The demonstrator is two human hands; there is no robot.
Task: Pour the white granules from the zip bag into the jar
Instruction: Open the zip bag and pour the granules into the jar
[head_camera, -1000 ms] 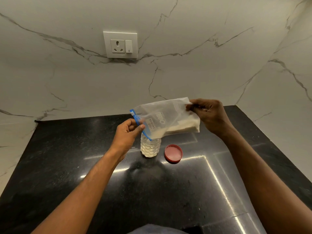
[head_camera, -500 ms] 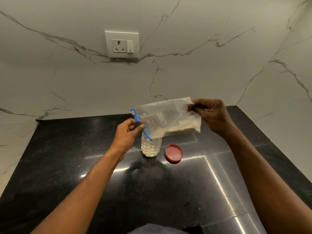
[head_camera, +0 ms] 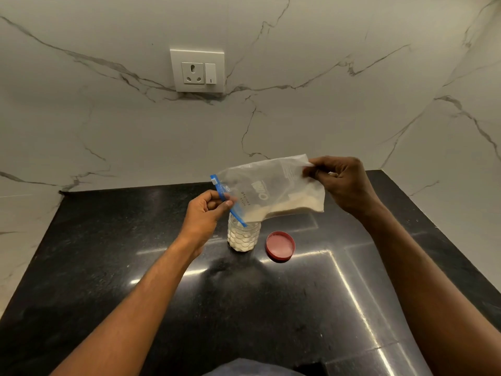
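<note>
A clear zip bag point(head_camera: 271, 188) with a blue zipper strip hangs tilted over a small textured clear jar point(head_camera: 243, 236) on the black counter. White granules point(head_camera: 295, 206) lie along the bag's lower edge and slope down to its low corner at the jar's mouth. The jar holds white granules most of the way up. My left hand point(head_camera: 207, 210) pinches the blue zipper edge just left of the jar. My right hand point(head_camera: 343, 183) pinches the bag's upper right corner, raised above the counter.
A red lid point(head_camera: 280, 245) lies upside down on the black counter point(head_camera: 135, 267) just right of the jar. A marble wall with a socket and switch plate point(head_camera: 197, 69) stands behind; a second marble wall closes the right side.
Almost nothing differs. Both hands keep their hold and the bag stays tilted over the jar; the granules have shifted slightly toward the low corner.
</note>
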